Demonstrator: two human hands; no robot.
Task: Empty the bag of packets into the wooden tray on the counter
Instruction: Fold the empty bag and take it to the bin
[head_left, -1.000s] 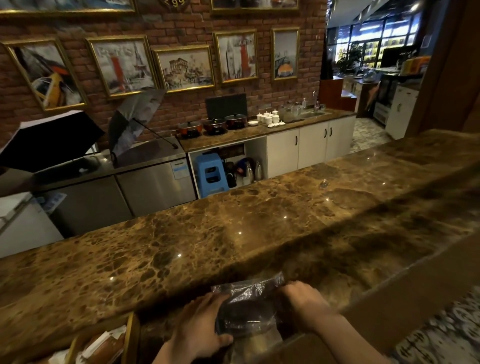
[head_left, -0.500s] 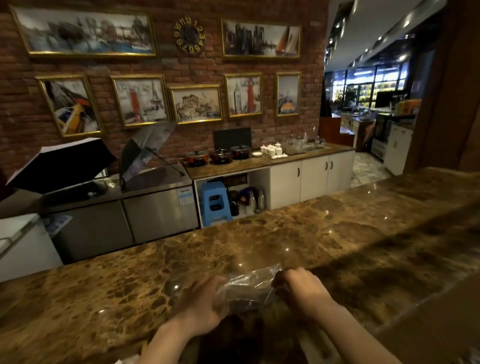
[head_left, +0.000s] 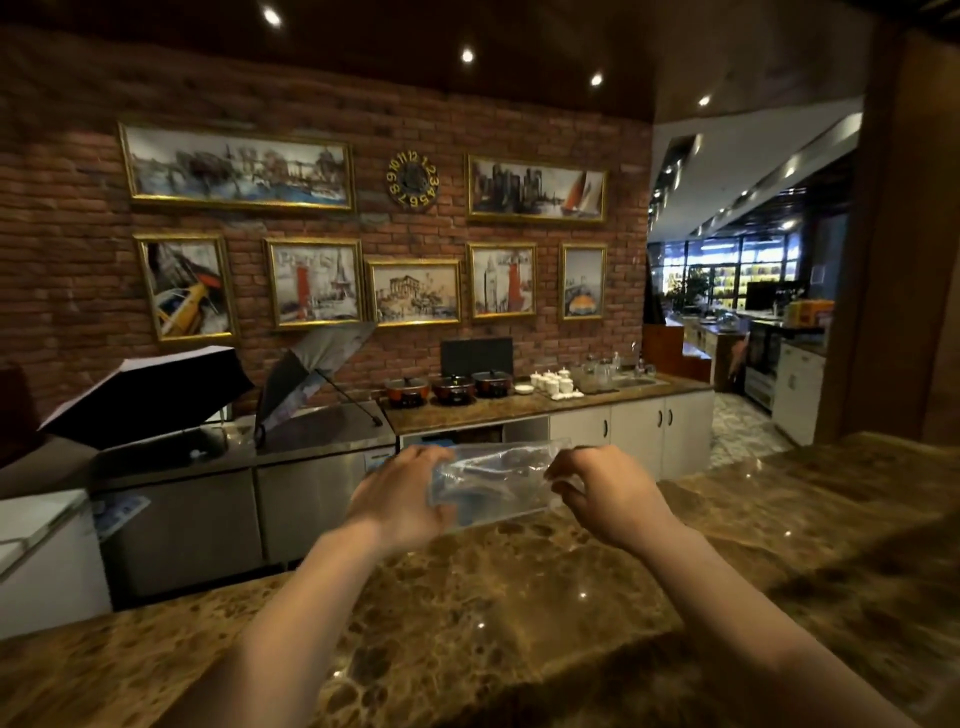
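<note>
I hold a clear plastic bag (head_left: 491, 480) in the air above the far edge of the brown marble counter (head_left: 519, 597). My left hand (head_left: 402, 491) grips its left end and my right hand (head_left: 605, 491) pinches its right end. The bag is stretched sideways between them and looks see-through; I cannot make out packets inside it. The wooden tray is out of view.
Behind the counter stand steel fridges (head_left: 244, 499) with two open umbrellas (head_left: 150, 395) on top, a back counter with pots (head_left: 452, 387) and cups, and white cabinets (head_left: 634, 431). A brick wall with framed pictures rises behind. An aisle opens at the right.
Both hands lifted the bag from the near counter edge up and forward. The view tilted up, so the wooden tray at the lower left dropped out of sight.
</note>
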